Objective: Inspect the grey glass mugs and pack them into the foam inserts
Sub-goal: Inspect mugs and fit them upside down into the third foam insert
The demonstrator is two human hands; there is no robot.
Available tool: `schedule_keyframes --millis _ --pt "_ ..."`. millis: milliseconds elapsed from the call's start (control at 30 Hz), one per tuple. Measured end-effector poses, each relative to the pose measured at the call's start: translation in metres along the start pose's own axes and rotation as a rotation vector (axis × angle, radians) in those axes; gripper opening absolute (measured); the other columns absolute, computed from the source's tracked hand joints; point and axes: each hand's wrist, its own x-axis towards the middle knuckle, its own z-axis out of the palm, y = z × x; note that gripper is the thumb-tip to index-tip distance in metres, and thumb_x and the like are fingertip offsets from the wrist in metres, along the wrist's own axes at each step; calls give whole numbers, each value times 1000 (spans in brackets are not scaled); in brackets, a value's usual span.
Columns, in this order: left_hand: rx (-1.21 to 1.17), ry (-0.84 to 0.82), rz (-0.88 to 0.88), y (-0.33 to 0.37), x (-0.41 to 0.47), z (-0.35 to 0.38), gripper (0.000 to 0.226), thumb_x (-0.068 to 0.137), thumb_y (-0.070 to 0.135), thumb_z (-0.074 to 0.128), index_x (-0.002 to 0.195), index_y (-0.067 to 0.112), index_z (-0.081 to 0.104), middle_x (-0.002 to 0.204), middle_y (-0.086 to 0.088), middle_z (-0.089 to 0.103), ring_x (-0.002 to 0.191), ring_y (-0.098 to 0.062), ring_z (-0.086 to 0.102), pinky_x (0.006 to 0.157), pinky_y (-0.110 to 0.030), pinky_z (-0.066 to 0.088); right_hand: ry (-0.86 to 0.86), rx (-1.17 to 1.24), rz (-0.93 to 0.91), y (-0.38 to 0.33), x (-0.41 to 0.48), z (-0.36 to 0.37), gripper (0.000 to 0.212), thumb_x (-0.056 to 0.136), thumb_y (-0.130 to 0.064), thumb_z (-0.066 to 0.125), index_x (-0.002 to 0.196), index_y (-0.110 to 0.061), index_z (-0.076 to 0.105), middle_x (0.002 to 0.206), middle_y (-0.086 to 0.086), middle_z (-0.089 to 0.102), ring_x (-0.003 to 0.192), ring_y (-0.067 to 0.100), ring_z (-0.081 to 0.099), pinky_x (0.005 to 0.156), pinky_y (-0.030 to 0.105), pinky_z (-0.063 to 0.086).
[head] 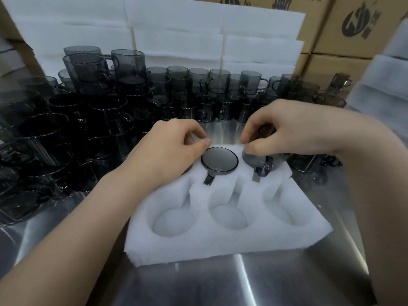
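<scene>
- The glass is judged rigid, slick and breakable; the body wall, not the handle, is to be gripped.
- A mug [258,161] is gripped by the right hand [287,133] at the insert's [220,246] far right.
- Fingers of the left hand [167,151] are curled at the insert's far edge; any grip cannot be told.
- A second mug [219,161] is seated far-middle; near cavities [229,217] are unfilled.

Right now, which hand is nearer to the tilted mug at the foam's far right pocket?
Right. The right hand grips that tilted mug from above. The left hand lies over the foam insert's far left corner, on the other side of the seated middle mug.
</scene>
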Motion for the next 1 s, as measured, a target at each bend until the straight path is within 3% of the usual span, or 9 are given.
schedule_keyframes --millis 167,267,367,500,633,733,867,1000 --pt "9 -13 0 0 0 0 10 87 41 63 89 33 69 70 12 66 69 -2 60 69 -30 52 34 -134 25 -6 0 11 8 81 -33 62 77 -32 69 79 -13 68 77 5 62 70 27 54" --pt "18 -14 0 0 0 0 10 88 40 63 90 32 69 71 12 65 71 -2 59 70 -30 51 58 -233 38 -9 2 22 13 90 -29 49 93 -26 61 96 -6 56 98 17 49 80 34 46" --pt "15 -20 2 1 0 0 10 88 39 63 89 31 69 71 11 65 72 -4 60 71 -31 52 90 -341 70 -10 1 38 19 96 -24 34 108 -17 47 107 3 44 106 22 33 90 40 41" --pt "10 -25 1 2 -1 0 10 88 38 63 89 31 69 72 11 65 73 -7 61 73 -35 53 184 -468 72 -12 0 49 30 98 -25 28 124 -16 39 117 8 41 109 27 33 91 46 40" --pt "8 -30 -3 3 -1 1 9 88 37 63 88 31 69 73 11 66 74 -8 62 75 -37 54 168 -451 129 -14 0 51 36 98 -29 25 129 -16 38 122 7 40 114 28 34 92 46 35" --pt "16 -37 0 3 -1 0 9 89 37 62 87 31 69 72 11 65 73 -8 62 74 -38 54 147 -416 144 -14 0 53 45 99 -42 20 130 -16 40 127 5 40 122 27 35 98 51 34" --pt "34 -49 0 5 0 0 11 88 38 60 88 31 69 74 11 65 75 -9 61 75 -39 53 95 -393 148 -16 3 53 83 81 -68 5 138 -17 39 136 5 42 131 25 34 100 50 37" --pt "25 -61 -15 7 -1 -1 12 87 39 59 86 33 69 75 12 65 75 -7 61 76 -39 54 8 -311 142 -10 5 59 92 77 -77 2 147 -24 28 147 5 37 138 23 29 104 48 32"
